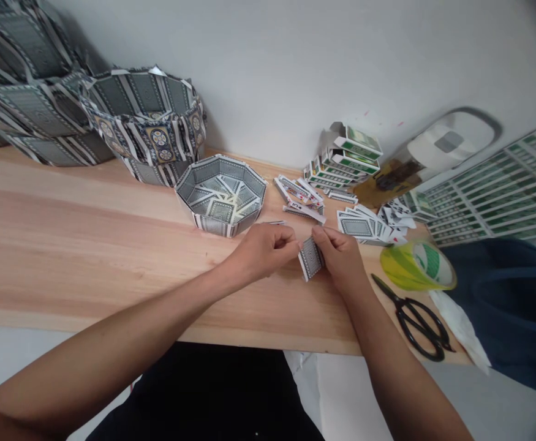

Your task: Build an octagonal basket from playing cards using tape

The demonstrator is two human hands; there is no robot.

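A playing card [312, 260] with a grey patterned back and a white edge fold is held up above the wooden table [125, 257]. My left hand [272, 246] pinches its upper left edge with thumb and bent fingers. On the other side my right hand [341, 252] grips the card between thumb and fingers. Whether it is one card or more cannot be made out. Behind my left hand stands an eight-sided bowl [228, 225] made of cards, with loose cards inside. Folded cards [301, 197] lie just beyond my hands.
Larger card baskets [157, 138] stand at the left. Fanned cards [357, 226], card boxes [341, 160] and a bottle of brown liquid [387, 180] are at the right back. Yellow tape [400, 266] and black scissors [417, 318] lie beside my right forearm.
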